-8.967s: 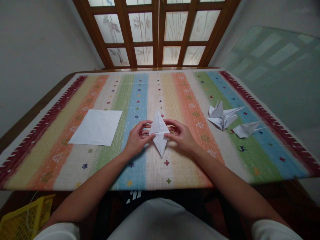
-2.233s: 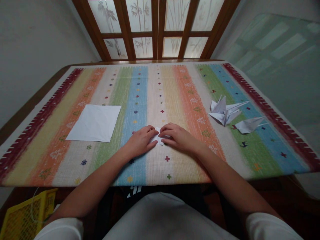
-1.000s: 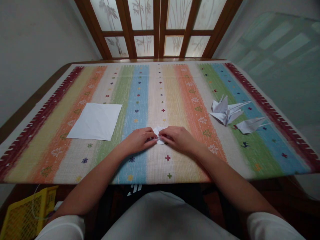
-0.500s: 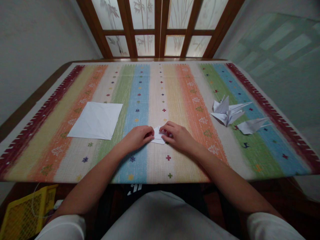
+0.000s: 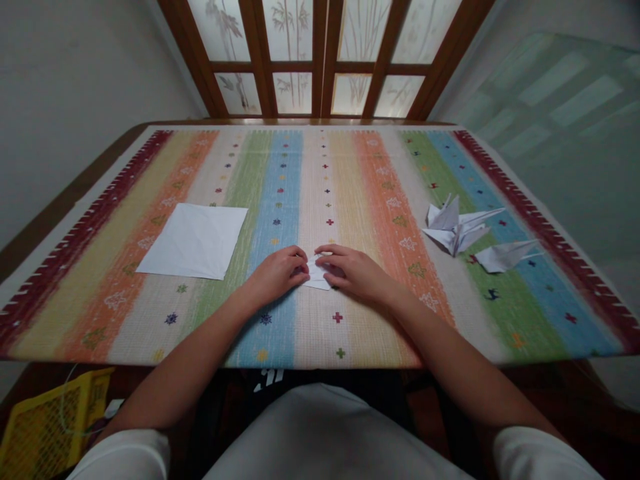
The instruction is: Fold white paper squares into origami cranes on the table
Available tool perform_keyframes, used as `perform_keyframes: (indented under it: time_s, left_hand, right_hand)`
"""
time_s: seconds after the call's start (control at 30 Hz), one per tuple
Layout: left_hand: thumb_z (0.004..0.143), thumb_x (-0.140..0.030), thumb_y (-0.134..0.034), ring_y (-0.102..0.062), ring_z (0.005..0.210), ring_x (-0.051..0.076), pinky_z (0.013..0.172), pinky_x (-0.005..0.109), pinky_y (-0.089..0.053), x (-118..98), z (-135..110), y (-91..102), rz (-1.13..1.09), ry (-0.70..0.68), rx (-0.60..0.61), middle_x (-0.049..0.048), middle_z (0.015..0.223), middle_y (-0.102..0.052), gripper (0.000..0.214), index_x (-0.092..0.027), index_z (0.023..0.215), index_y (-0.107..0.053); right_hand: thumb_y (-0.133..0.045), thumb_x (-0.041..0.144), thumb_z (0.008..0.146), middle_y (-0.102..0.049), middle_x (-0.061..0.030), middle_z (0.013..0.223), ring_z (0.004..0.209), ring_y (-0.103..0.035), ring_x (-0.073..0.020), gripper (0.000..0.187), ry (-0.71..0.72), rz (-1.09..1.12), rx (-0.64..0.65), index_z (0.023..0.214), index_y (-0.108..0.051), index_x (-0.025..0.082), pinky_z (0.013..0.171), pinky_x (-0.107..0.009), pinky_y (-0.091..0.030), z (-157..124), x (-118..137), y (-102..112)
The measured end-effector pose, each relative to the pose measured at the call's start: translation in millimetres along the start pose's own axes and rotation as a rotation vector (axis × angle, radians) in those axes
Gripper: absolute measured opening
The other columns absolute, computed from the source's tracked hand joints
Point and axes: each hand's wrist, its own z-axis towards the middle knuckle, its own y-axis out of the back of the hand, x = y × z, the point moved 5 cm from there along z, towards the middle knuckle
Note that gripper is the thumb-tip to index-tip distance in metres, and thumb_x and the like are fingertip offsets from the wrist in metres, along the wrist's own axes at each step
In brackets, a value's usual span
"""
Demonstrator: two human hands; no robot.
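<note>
A small folded piece of white paper lies on the striped tablecloth in front of me, partly covered by my fingers. My left hand pinches its left side between thumb and fingers. From the right, my right hand grips the paper too, its index finger reaching over the top edge and its thumb lower down. Off to the left is a flat square sheet of white paper with faint creases. Folded paper cranes sit close together on the right, and another paper crane lies just nearer to me.
The table is covered by a striped, patterned tablecloth. Below its front left edge stands a yellow plastic basket. Wooden doors with glass panes rise behind the far edge, and a greenish glass panel leans at the right wall.
The fingers of my right hand have stretched a little to the left over the paper's top edge. My left hand stays nearly in place. The whole view has shifted slightly.
</note>
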Motion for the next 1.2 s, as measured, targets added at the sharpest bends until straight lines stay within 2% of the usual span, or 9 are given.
perform_keyframes:
  time_s: [0.23,0.37,0.5,0.67,1.0,1.2]
  left_hand:
    - [0.094,-0.021,-0.068,-0.064,0.085,0.022,0.082,0.037,-0.054,-7.3,-0.2,4.6,0.044,0.027,-0.025,0.0057,0.096,-0.069,0.002,-0.021,0.096,-0.068]
    - [0.095,-0.019,-0.068,-0.065,0.083,0.02,0.079,0.033,-0.051,-5.5,0.6,2.1,0.081,0.031,0.043,0.0051,0.093,-0.072,0.006,-0.019,0.101,-0.07]
    - [0.099,-0.02,-0.065,-0.069,0.083,0.02,0.078,0.031,-0.051,-4.5,-1.6,2.2,0.127,0.001,0.116,0.0063,0.097,-0.076,0.014,-0.019,0.103,-0.078]
    - [0.099,-0.021,-0.063,-0.072,0.085,0.022,0.074,0.032,-0.051,-6.0,-4.4,6.5,0.24,-0.023,0.152,0.0075,0.099,-0.079,0.02,-0.02,0.102,-0.083]
    - [0.091,-0.016,-0.066,-0.073,0.086,0.021,0.081,0.032,-0.054,1.9,-4.9,13.4,0.087,-0.06,0.179,0.0081,0.101,-0.079,0.025,-0.021,0.108,-0.084]
    - [0.092,-0.012,-0.064,-0.072,0.085,0.021,0.08,0.032,-0.052,3.4,-2.8,13.6,0.095,-0.025,0.208,0.0085,0.1,-0.079,0.026,-0.019,0.107,-0.084]
  right_hand:
    - [-0.067,0.017,0.099,-0.072,-0.0094,0.124,0.102,-0.071,-0.0218,0.016,-0.024,-0.029,0.009,0.111,-0.077,0.021,0.092,-0.035,-0.056,-1.6,5.5,4.4]
    - [-0.068,0.013,0.096,-0.074,-0.0092,0.11,0.099,-0.069,-0.023,0.021,-0.037,-0.023,-0.024,0.115,-0.074,0.019,0.09,-0.036,-0.055,-1.9,2.4,3.4]
    - [-0.067,0.017,0.1,-0.075,-0.0103,0.111,0.106,-0.068,-0.0248,0.019,0.015,-0.037,-0.023,0.114,-0.078,0.021,0.094,-0.038,-0.054,-2.7,0.0,0.0]
    - [-0.069,0.021,0.101,-0.074,-0.0108,0.109,0.103,-0.068,-0.0246,0.017,0.0,-0.053,-0.031,0.11,-0.083,0.021,0.093,-0.039,-0.055,-3.7,-3.9,-1.3]
    - [-0.074,0.02,0.097,-0.074,-0.0097,0.109,0.102,-0.07,-0.024,0.014,-0.055,-0.019,-0.069,0.107,-0.084,0.023,0.093,-0.04,-0.056,-5.1,-10.8,-4.1]
    - [-0.076,0.018,0.095,-0.072,-0.0109,0.123,0.115,-0.067,-0.0263,0.01,-0.026,-0.001,-0.111,0.102,-0.082,0.022,0.103,-0.045,-0.056,-5.3,-8.4,-2.5]
